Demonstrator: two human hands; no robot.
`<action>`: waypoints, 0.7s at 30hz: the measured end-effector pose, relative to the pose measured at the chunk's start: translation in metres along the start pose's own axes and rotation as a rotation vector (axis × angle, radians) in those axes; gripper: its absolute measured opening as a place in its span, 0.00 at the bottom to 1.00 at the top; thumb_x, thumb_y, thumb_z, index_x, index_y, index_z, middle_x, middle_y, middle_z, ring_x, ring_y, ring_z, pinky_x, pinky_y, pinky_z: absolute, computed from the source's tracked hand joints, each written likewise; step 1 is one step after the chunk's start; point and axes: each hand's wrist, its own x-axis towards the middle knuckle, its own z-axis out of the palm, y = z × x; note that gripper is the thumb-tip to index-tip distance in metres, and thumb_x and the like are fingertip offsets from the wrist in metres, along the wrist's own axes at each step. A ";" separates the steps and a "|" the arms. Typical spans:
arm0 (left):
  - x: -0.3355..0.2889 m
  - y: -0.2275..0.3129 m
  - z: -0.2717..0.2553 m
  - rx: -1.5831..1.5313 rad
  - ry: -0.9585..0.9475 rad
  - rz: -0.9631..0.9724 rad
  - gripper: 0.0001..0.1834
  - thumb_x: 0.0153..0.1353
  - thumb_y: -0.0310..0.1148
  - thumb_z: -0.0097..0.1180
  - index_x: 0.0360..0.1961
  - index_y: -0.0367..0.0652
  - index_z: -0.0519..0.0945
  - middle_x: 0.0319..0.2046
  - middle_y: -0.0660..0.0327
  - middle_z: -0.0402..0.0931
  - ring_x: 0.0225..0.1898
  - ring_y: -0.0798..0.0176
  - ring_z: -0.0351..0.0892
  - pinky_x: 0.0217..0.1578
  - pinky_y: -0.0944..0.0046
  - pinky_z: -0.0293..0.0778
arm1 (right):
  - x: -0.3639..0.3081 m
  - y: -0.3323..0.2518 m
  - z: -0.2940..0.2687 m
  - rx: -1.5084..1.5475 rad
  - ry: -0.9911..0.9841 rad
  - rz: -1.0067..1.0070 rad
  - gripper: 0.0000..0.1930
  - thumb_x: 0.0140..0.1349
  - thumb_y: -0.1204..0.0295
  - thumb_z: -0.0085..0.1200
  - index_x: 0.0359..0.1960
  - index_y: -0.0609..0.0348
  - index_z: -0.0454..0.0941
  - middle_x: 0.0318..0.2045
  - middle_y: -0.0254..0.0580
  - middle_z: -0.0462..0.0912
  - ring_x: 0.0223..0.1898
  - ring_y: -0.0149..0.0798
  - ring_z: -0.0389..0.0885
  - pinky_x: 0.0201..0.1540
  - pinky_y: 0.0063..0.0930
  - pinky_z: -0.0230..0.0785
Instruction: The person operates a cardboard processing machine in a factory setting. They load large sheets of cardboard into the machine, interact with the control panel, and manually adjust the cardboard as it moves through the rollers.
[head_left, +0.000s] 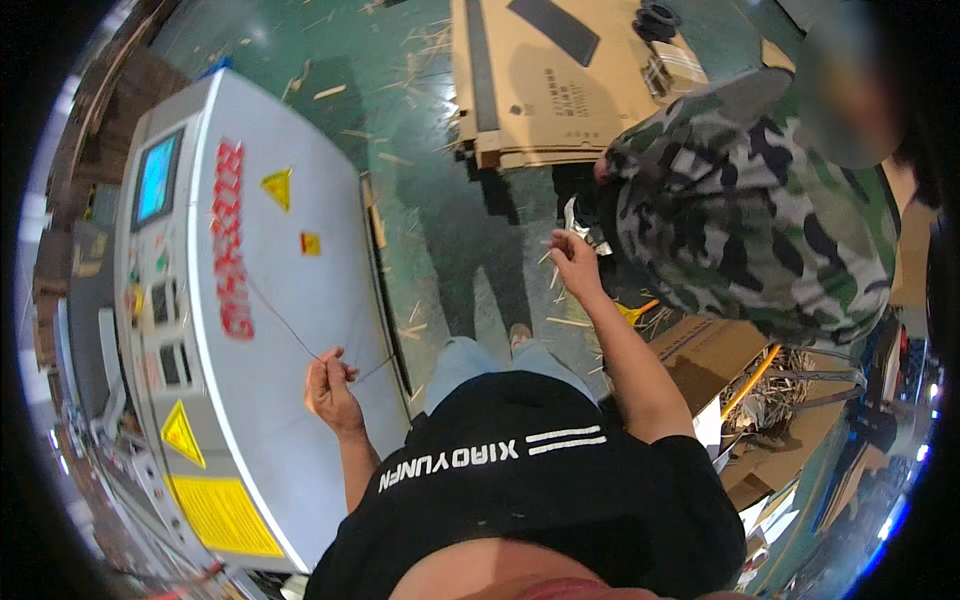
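My left hand (333, 390) is closed, fingertips pinched, in front of the grey machine cabinet (285, 400). From those fingertips a thin dark wire-like strand (287, 325) runs up and left across the cabinet's face; its exact kind is too fine to make out. My right hand (573, 262) hangs in the air over the floor, fingers loosely bent and apart, with nothing visible in it. Close beside it is a person in a camouflage shirt (760, 200), bending over on the right.
The cabinet carries a lit screen (156, 180) and yellow warning labels (183, 435). Ahead lies a stack of flat cardboard (545, 110) with a dark strip on top. At right stands a cardboard box (710, 355) beside wood scraps (770, 400). Slivers litter the green floor (400, 210).
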 end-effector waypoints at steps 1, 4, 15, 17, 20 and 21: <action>0.010 -0.010 0.015 0.067 -0.030 -0.014 0.09 0.63 0.25 0.49 0.32 0.31 0.79 0.29 0.58 0.76 0.23 0.71 0.73 0.23 0.71 0.69 | 0.031 -0.003 -0.013 -0.178 0.026 0.013 0.19 0.58 0.73 0.52 0.52 0.63 0.71 0.37 0.48 0.81 0.42 0.40 0.80 0.45 0.32 0.71; 0.042 -0.056 0.057 0.151 -0.120 -0.114 0.08 0.62 0.27 0.52 0.31 0.34 0.80 0.25 0.61 0.76 0.21 0.72 0.73 0.20 0.72 0.68 | 0.136 -0.006 -0.054 -0.490 0.063 0.313 0.26 0.56 0.68 0.54 0.56 0.64 0.67 0.31 0.49 0.82 0.34 0.42 0.81 0.40 0.37 0.72; 0.296 -0.211 0.216 0.773 -0.695 0.044 0.12 0.59 0.34 0.55 0.28 0.33 0.80 0.19 0.59 0.75 0.18 0.67 0.74 0.22 0.66 0.70 | 0.538 -0.071 -0.198 0.495 0.660 0.326 0.18 0.59 0.73 0.53 0.47 0.68 0.63 0.26 0.52 0.81 0.19 0.40 0.78 0.20 0.32 0.71; 0.333 -0.202 0.241 0.602 -0.736 -0.201 0.13 0.59 0.34 0.55 0.27 0.31 0.80 0.19 0.58 0.76 0.19 0.67 0.76 0.22 0.66 0.74 | 0.552 -0.068 -0.252 0.544 0.770 0.281 0.20 0.58 0.71 0.54 0.47 0.69 0.63 0.25 0.52 0.81 0.19 0.42 0.79 0.20 0.34 0.71; 0.381 -0.217 0.256 0.502 -0.798 -0.340 0.13 0.60 0.34 0.55 0.24 0.34 0.80 0.17 0.62 0.75 0.15 0.69 0.73 0.15 0.71 0.64 | 0.518 -0.017 -0.288 0.560 0.786 0.338 0.12 0.59 0.68 0.54 0.37 0.64 0.71 0.20 0.49 0.78 0.15 0.41 0.75 0.19 0.33 0.67; 0.388 -0.240 0.247 0.486 -0.785 -0.430 0.11 0.57 0.32 0.56 0.26 0.33 0.81 0.17 0.61 0.76 0.16 0.69 0.74 0.15 0.70 0.66 | 0.498 0.006 -0.273 0.558 0.751 0.400 0.09 0.59 0.68 0.53 0.31 0.63 0.72 0.17 0.47 0.75 0.13 0.40 0.71 0.16 0.34 0.61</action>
